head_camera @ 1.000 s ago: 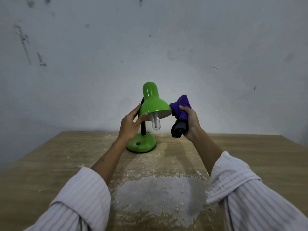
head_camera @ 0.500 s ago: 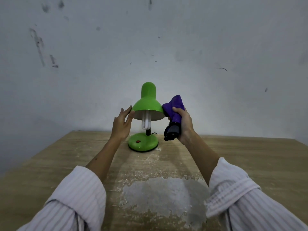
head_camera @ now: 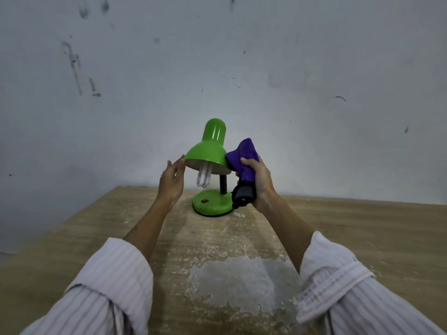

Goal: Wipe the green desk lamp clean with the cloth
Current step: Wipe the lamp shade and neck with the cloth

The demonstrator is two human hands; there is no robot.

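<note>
The green desk lamp stands upright at the far middle of the wooden table, its white spiral bulb showing under the shade and a red switch on its round base. My right hand is shut on a bunched purple cloth with a dark lower end, and the cloth presses against the right rim of the shade. My left hand is open with fingers together, its fingertips at the left rim of the shade.
A worn pale grey patch marks the table in front of me between my forearms. A scuffed white wall rises right behind the table. White striped sleeves cover both upper forearms.
My left hand let go of the shade and now only its fingertips are at the left rim. The shade has turned to face more leftward. The cloth stays against the right side.
</note>
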